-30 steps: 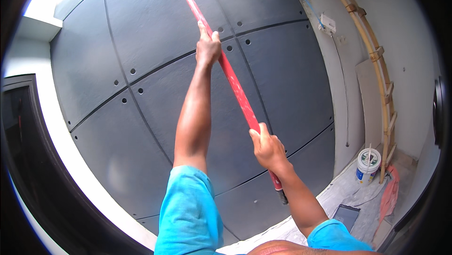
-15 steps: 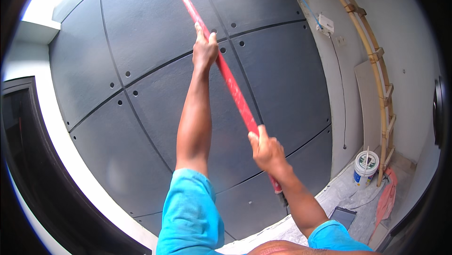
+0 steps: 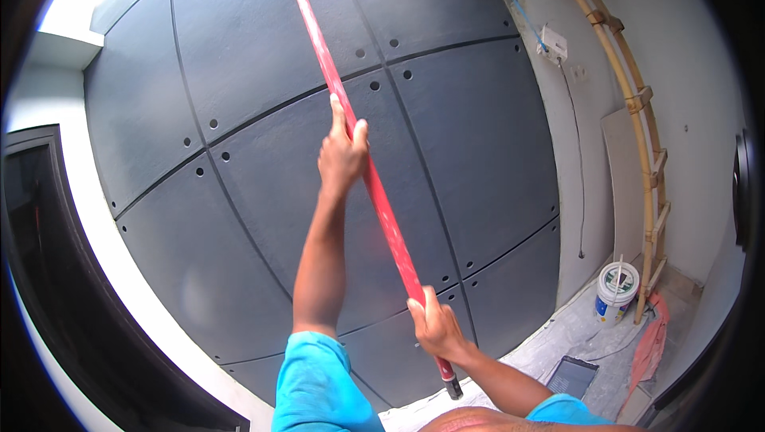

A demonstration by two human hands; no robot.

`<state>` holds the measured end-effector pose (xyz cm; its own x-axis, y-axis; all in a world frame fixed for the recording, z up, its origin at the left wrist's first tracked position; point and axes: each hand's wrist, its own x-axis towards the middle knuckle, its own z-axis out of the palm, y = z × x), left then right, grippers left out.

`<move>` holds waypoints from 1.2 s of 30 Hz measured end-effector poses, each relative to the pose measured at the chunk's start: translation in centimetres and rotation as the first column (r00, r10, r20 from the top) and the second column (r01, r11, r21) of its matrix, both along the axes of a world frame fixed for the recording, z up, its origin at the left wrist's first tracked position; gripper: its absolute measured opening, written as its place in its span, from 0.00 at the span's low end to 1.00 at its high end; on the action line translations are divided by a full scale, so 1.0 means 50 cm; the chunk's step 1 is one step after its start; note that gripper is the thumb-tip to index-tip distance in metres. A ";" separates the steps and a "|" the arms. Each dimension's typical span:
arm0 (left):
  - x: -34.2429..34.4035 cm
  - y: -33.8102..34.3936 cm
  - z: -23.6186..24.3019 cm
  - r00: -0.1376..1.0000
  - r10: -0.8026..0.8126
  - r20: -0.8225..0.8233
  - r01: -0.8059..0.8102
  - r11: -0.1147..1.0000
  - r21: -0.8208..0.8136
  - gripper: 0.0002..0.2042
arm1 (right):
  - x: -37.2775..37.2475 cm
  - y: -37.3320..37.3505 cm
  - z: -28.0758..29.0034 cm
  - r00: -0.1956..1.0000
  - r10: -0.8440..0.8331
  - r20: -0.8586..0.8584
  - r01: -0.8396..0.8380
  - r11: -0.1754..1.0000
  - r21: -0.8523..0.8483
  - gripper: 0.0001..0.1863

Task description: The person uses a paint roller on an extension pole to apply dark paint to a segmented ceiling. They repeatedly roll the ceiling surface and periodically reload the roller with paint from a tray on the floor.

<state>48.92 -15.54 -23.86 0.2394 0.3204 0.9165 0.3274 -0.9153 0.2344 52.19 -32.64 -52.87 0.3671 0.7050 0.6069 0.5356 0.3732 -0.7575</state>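
The left hand (image 3: 343, 161) and right hand (image 3: 437, 330) both grip the red pole (image 3: 389, 221), which slants up before the grey wall (image 3: 494, 141), apparently for an overhead stroke next calling for steady two-handed control.

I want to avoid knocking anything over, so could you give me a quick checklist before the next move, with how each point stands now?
1. Left grip closed on the red pole: ok, it is the upper hold.
2. Right grip closed on the pole: ok, lower down, near its black end.
3. Pole's far end seated properly: cannot tell, it runs out of the top of the picture.
4. Bamboo ladder apart from the pole: ok, it stands to the right.
5. White bucket upright: ok.
6. Floor sheet free of loose things: not ok, a dark rectangular item lies there.
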 end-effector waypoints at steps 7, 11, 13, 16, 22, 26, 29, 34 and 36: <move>0.044 0.041 0.267 0.998 0.063 0.031 -0.063 0.998 -0.008 0.39 | 0.049 0.057 0.244 0.992 -0.104 0.069 0.092 0.983 0.158 0.14; 0.062 0.020 0.183 0.996 0.095 -0.001 -0.094 0.994 0.063 0.39 | 0.082 0.024 0.176 0.994 -0.087 0.061 0.079 0.989 0.124 0.13; 0.079 -0.019 0.086 0.995 0.084 -0.045 -0.085 0.996 -0.008 0.39 | 0.089 -0.010 0.087 0.992 -0.115 0.044 0.111 0.990 0.084 0.13; 0.037 -0.040 -0.014 0.994 0.074 -0.077 -0.080 0.994 -0.080 0.39 | 0.052 -0.036 0.001 1.000 -0.029 0.002 0.029 0.998 0.056 0.14; 0.033 -0.037 0.082 0.983 0.173 -0.060 -0.175 0.984 -0.029 0.38 | 0.040 -0.007 0.078 1.000 0.011 0.012 -0.012 0.995 0.101 0.13; 0.045 -0.025 0.233 0.988 0.156 -0.020 -0.156 0.987 -0.042 0.38 | 0.058 0.020 0.229 1.000 -0.002 0.030 -0.002 0.992 0.126 0.14; 0.055 -0.039 0.242 0.980 0.198 -0.026 -0.199 0.979 -0.036 0.37 | 0.070 0.012 0.227 1.000 -0.005 0.030 0.000 0.990 0.143 0.14; 0.082 -0.050 0.076 0.969 0.245 -0.032 -0.243 0.969 0.047 0.38 | 0.086 -0.050 0.079 0.999 -0.040 0.033 0.040 0.999 0.012 0.20; 0.066 -0.067 0.023 0.961 0.266 -0.069 -0.267 0.964 0.000 0.38 | 0.073 -0.069 0.044 1.000 0.006 -0.006 -0.006 0.999 0.046 0.16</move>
